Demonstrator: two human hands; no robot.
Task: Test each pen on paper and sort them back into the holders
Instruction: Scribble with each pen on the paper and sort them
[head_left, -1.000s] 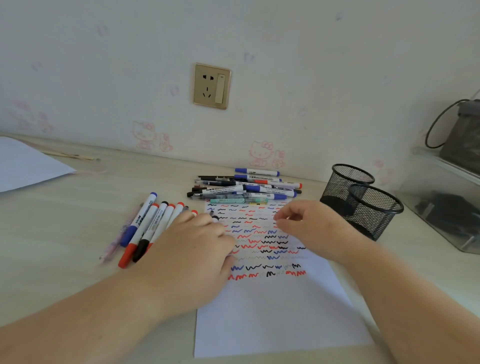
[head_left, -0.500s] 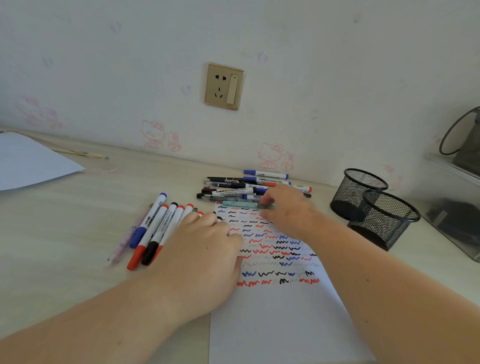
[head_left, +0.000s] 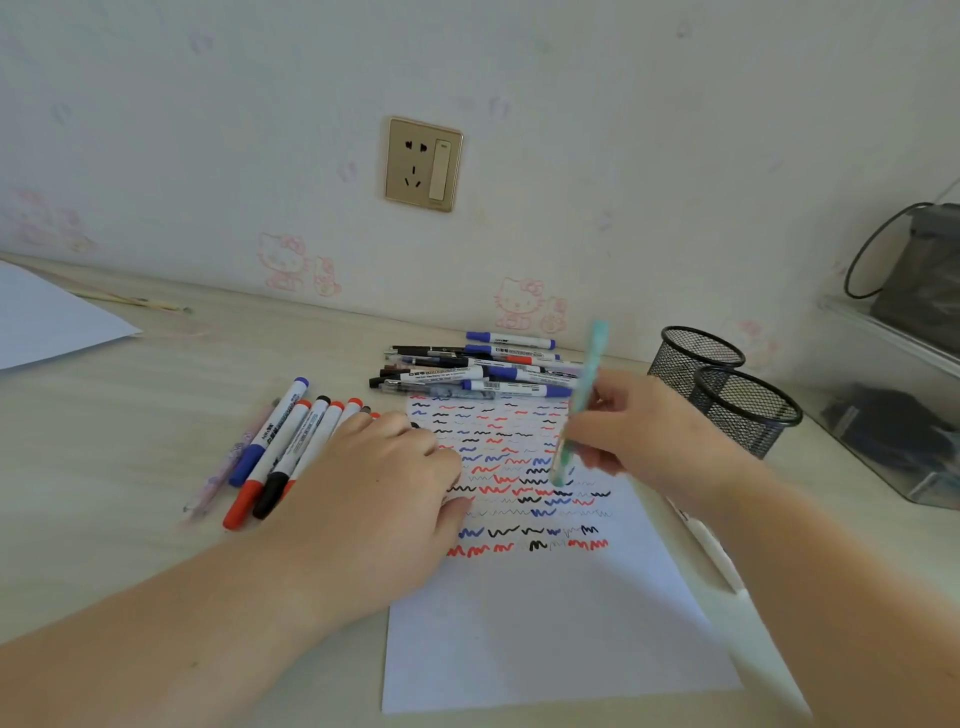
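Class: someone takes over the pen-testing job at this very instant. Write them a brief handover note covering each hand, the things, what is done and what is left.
Left hand: flat, pressing the paper down.
Right hand: grips a teal pen, tip down over the scribbles.
Untested pile lies above the paper; a row of markers lies left of it.
Both mesh holders stand at right; no pens show in them.
Done: many scribble rows.
Left: test the teal pen and the pile, then sort everything into the holders.
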